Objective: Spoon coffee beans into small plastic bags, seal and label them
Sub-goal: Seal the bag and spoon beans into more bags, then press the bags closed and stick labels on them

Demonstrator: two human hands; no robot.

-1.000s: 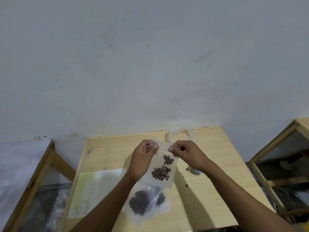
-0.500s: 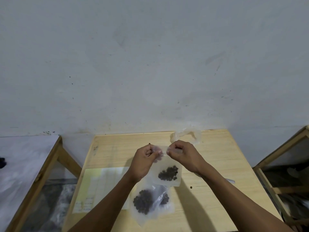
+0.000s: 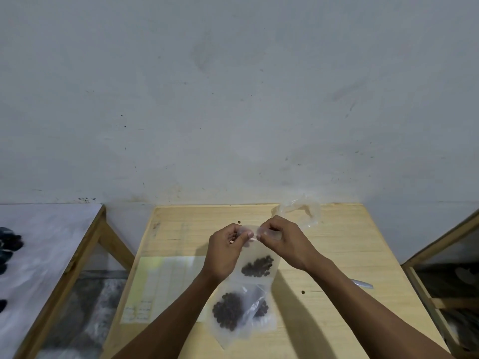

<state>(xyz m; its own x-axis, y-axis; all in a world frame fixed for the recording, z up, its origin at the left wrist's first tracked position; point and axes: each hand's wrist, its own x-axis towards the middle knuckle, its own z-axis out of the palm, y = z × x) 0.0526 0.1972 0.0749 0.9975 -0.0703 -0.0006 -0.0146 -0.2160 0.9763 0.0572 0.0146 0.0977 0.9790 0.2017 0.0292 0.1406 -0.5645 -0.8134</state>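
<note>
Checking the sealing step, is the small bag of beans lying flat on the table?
No, both hands pinch the small bag's top and it hangs above the table.

Top edge of the held bag [image 3: 259, 257]: covered by the fingertips of left hand [image 3: 226, 251] and right hand [image 3: 285, 242]; seal condition cannot be told. Paper sheet [image 3: 166, 281] on worktop [image 3: 337, 250]: writing too small to read. Metal utensil [image 3: 363, 284]: mostly hidden behind right forearm. Dark objects [image 3: 9, 244] at left: cropped, unidentifiable.
</note>
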